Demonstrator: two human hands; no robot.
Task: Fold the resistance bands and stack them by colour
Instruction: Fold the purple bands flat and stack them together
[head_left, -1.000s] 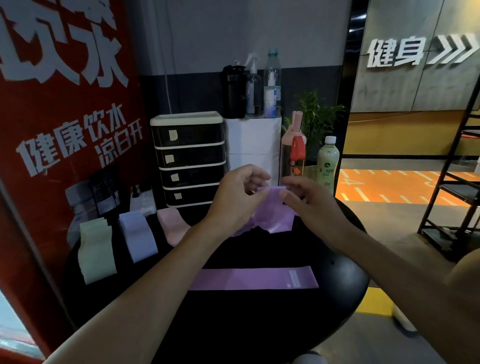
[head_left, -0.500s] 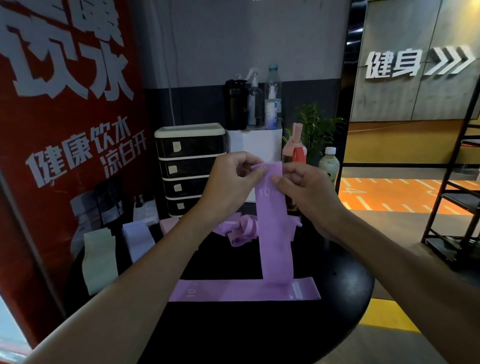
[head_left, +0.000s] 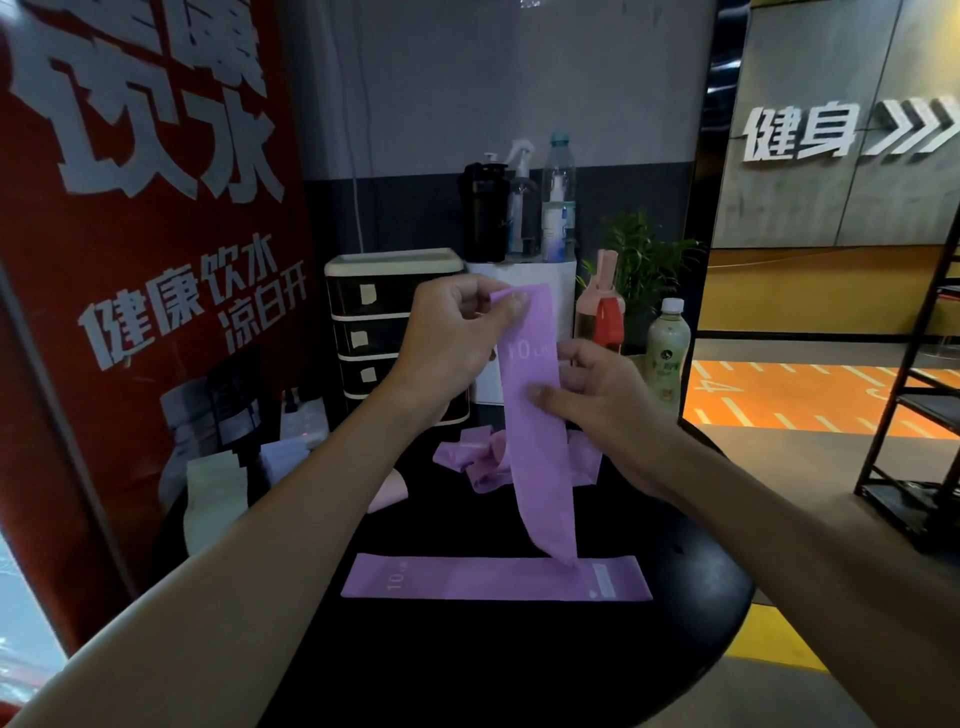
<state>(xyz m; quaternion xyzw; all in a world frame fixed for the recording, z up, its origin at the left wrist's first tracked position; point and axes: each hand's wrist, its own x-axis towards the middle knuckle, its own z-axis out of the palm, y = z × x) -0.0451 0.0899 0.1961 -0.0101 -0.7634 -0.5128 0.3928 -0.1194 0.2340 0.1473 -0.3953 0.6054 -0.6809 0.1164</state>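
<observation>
Above the middle of the black table (head_left: 519, 670), the fingertips (head_left: 511, 310) of the left hand (head_left: 447, 343) are pressed together in a pinch on one upper corner of the hanging purple band (head_left: 537, 457). Lower down, the right hand (head_left: 610, 410) clamps the strip between a thumb laid across its front and fingers curled behind it. The band hangs upright from that pinch with its printed "10" facing the camera. Its lower end either just touches or hangs just above the flat purple band (head_left: 467, 578) lying lengthwise across the near part of the table; I cannot tell which. I judge the step in hand to be smoothing this band before folding it. To do it well, the upper pinch should hold firm while the right hand draws down the strip to take out any twist, so both layers lie flush and the edges line up. The ends can then be brought together squarely and the fold laid with its own colour. Behind the hanging strip sits a loose heap of purple bands (head_left: 462, 457), not yet folded. Further left near the table's edge are a pink pile (head_left: 389, 491), a pale lilac pile (head_left: 280, 457) and a pale green pile (head_left: 213, 493). A black drawer unit (head_left: 371, 322) stands beyond.
</observation>
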